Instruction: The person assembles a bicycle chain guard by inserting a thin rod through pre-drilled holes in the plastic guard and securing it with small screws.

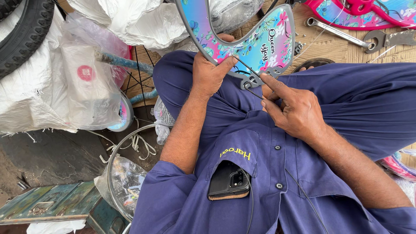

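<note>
Blue and pink, the curved metal guard (260, 41) stands on edge over the person's lap. The left hand (210, 71) clamps its lower rim, thumb lying along the painted face and the other fingers hidden behind it.

A thin black cable (253, 92) runs slantwise, from the thumb tip down and right past the small grey bracket (250, 81) at the guard's bottom edge, then into the right hand (294, 110). It shows again lower down, trailing across the shirt.

The right hand is the nearer one to the bracket. Its forefinger is stretched out straight and points up and left along the cable's line, its tip just beside the bracket. The remaining fingers curl in around the cable, though the exact pinch is hidden.

A spanner (338, 32) lies on the boards beyond the knee, well apart. A phone (229, 182) sits in the chest pocket.
</note>
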